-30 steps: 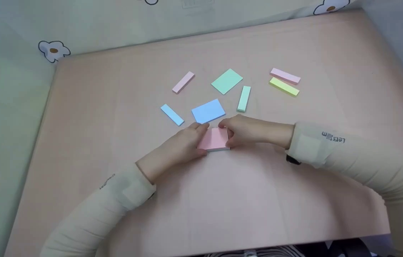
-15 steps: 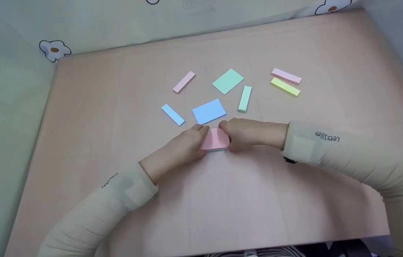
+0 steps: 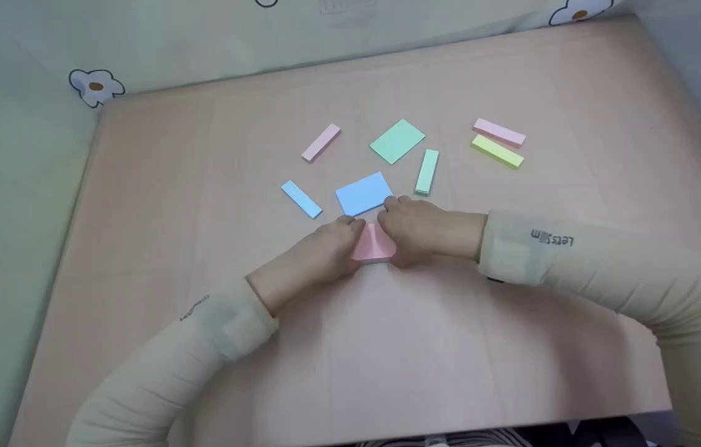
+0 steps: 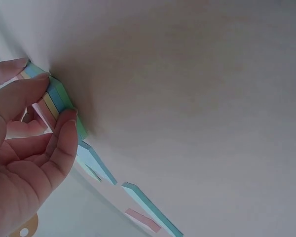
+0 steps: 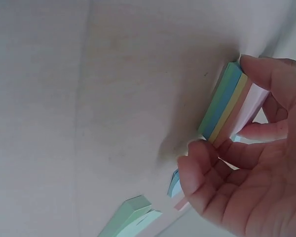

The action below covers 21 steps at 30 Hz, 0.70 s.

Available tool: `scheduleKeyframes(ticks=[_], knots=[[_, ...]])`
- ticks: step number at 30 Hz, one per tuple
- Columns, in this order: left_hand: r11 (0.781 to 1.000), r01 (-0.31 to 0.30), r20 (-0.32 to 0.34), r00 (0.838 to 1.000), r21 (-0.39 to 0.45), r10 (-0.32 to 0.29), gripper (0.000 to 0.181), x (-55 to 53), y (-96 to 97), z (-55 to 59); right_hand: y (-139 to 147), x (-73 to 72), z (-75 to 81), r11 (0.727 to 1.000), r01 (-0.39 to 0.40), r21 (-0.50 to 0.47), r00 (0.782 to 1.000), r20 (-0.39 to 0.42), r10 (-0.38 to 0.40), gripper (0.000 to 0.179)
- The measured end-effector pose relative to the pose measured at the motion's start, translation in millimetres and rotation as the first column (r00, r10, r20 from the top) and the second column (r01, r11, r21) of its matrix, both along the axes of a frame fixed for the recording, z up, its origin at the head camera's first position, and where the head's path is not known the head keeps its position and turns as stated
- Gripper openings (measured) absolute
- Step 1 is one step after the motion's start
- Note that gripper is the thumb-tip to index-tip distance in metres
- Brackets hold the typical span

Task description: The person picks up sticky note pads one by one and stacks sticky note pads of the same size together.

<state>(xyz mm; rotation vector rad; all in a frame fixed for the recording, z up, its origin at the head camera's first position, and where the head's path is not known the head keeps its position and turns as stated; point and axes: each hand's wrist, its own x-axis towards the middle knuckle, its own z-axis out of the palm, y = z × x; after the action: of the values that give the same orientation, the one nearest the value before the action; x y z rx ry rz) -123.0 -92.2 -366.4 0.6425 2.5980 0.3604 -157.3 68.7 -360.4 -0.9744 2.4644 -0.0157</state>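
A stack of sticky note pads (image 3: 374, 247) with a pink top lies near the middle of the table, between both hands. Its side shows pink, yellow, blue and green layers (image 5: 226, 106) in the right wrist view. My left hand (image 3: 333, 249) grips the stack's left end, thumb at the near edge and fingers at the far edge. On the opposite end, my right hand (image 3: 421, 233) holds the stack with curled fingers. Just beyond the hands lies a blue sticky note pad (image 3: 364, 194), close to the right fingers. Both palms hide the stack's ends in the head view.
Farther back lie a green pad (image 3: 397, 141) and narrow strips of notes: light blue (image 3: 302, 199), pink (image 3: 321, 143), pale green (image 3: 426, 172), another pink (image 3: 499, 132) and yellow (image 3: 497, 151). A flower-patterned curtain (image 3: 201, 43) borders the pink-covered table (image 3: 263, 385) behind.
My right hand has shifted slightly left and closed in farther over the stack's right end, so less of the pink top shows. My left hand stays at its end.
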Motion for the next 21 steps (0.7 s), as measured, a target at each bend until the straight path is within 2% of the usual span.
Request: scheduleKeyframes(ticks=[3,8,13,21], knots=[[1.0,0.0,-0.008,1.0,0.006,0.0,0.059,0.7,0.8,0.0,0,-1.2,-1.0,1.0,-0.024,-0.012,1.0,0.002,0.024,0.053],[0.999,-0.027,-0.006,1.0,0.033,0.028,0.059,4.0,1.8,1.3,-1,0.8,-0.9,0.999,-0.011,-0.038,1.0,0.023,0.012,0.049],[0.999,-0.043,-0.007,0.999,0.024,0.044,0.052,6.7,5.4,2.5,-4,6.1,1.9,0.999,0.007,-0.038,0.999,0.031,-0.006,0.045],[0.999,-0.041,-0.053,0.998,0.026,0.043,0.044,11.7,10.0,1.2,-7,5.6,2.8,0.998,0.055,-0.029,0.996,0.069,-0.053,0.052]])
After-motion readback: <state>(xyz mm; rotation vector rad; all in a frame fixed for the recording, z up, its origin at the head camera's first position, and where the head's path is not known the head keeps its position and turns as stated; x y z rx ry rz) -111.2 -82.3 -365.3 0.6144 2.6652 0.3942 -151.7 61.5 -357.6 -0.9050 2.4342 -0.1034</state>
